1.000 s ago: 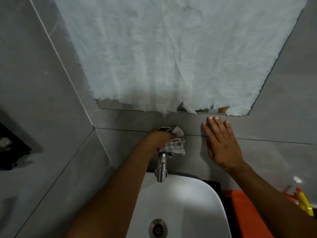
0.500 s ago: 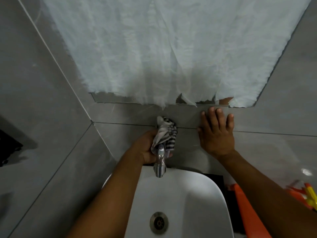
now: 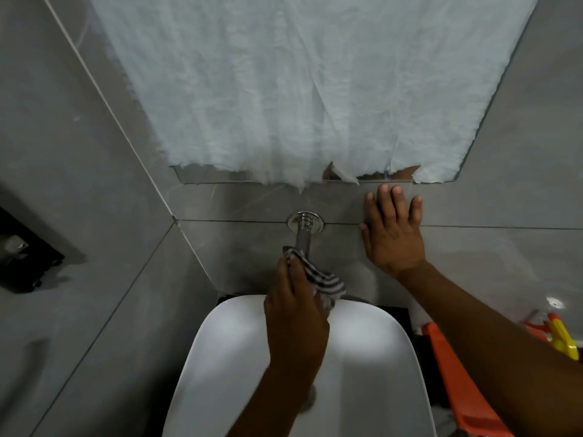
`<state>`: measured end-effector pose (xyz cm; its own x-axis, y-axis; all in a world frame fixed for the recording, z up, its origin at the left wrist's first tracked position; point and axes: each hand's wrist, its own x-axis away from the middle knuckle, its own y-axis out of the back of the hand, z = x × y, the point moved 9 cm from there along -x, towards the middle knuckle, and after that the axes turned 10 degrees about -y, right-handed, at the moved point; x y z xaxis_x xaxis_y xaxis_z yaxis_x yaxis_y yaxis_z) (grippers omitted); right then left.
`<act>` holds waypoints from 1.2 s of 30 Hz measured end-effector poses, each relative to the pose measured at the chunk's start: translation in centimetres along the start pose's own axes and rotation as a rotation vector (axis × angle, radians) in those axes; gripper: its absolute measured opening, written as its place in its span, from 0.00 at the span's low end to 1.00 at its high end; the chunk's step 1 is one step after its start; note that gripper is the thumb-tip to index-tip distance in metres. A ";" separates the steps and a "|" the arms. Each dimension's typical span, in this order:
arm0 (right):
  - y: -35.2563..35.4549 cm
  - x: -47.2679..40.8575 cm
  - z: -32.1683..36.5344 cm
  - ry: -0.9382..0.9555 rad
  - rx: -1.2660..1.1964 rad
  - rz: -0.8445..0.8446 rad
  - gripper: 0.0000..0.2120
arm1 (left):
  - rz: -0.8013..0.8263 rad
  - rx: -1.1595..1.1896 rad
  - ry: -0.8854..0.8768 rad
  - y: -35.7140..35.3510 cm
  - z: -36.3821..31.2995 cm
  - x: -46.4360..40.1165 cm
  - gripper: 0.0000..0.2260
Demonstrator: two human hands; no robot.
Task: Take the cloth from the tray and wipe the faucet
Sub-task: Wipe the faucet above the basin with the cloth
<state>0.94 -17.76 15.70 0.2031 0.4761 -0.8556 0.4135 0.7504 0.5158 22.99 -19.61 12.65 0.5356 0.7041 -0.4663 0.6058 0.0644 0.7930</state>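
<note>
To wipe well, the person should keep the cloth wrapped snugly round the pipe and draw it along its full length, from the wall plate out to the spout, turning it to reach the underside. Over the white sink (image 3: 220, 357), the left hand (image 3: 295, 316) grips the striped cloth (image 3: 318, 279) against the faucet (image 3: 303, 234), whose bare pipe runs off at 12 o'clock from that hand. The right hand (image 3: 392, 238) lies flat and open on the wall, at 2 o'clock from the cloth.

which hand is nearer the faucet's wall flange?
Right. The right hand is flat on the wall tile just beside the wall flange, not touching it. The left hand is lower, over the basin, gripping the striped cloth around the faucet pipe.
</note>
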 end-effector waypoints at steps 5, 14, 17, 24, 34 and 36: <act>-0.1 0.2 0.0 -0.011 -0.012 0.026 0.35 | -0.199 0.645 0.286 -1.0 1.4 1.8 0.23; -0.3 0.0 -0.1 0.000 0.023 0.068 0.37 | 0.114 2.060 1.276 -8.8 1.5 4.0 0.24; -0.4 0.1 0.0 0.008 0.026 0.065 0.37 | 0.074 2.060 1.282 -8.3 1.1 4.4 0.25; -0.4 0.2 0.1 -0.010 -0.005 0.068 0.36 | -0.023 0.629 0.384 -1.7 2.1 -0.3 0.25; -0.7 0.4 0.0 -0.021 -0.030 0.076 0.34 | 0.595 0.229 0.311 -5.0 1.4 -12.2 0.13; -0.8 0.3 -0.1 -0.028 -0.018 0.085 0.35 | 0.651 0.577 0.437 -5.5 1.5 -12.2 0.09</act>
<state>0.58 -18.21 15.06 0.2617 0.5261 -0.8092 0.3772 0.7160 0.5875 13.97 -29.65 13.39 0.6727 0.6872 0.2741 0.5260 -0.7048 0.4760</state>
